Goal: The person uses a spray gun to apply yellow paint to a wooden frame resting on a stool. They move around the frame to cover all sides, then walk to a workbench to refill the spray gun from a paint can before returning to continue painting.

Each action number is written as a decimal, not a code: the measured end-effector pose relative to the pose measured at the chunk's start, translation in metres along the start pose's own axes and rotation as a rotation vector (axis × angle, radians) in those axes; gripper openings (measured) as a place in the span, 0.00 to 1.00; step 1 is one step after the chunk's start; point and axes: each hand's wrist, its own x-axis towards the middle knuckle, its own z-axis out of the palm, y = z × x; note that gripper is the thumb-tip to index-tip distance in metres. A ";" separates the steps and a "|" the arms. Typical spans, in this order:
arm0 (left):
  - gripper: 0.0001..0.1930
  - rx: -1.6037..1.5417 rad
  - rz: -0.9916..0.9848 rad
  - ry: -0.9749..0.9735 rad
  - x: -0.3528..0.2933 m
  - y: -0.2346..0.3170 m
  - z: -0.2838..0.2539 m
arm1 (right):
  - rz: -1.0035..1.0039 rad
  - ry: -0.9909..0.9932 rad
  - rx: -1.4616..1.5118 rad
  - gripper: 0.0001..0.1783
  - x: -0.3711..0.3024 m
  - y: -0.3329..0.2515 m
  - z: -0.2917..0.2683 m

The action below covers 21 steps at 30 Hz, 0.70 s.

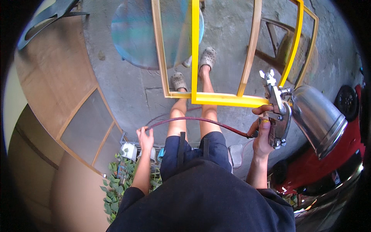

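Right hand [263,139] holds spray gun [278,110] lengthwise, nozzle [268,77] forward.

Rough grey concrete floor [127,83] spans the upper frame. Two pale perforated clogs [208,57] stand on it, upper centre; a red car [322,172], lower right.

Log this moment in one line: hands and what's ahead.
left hand: holds red hose | right hand: grips spray gun, metal cup attached | ahead: yellow frame
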 end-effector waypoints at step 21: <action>0.19 -0.221 0.286 -0.509 0.033 0.038 0.083 | 0.073 0.138 0.091 0.20 -0.247 0.197 0.010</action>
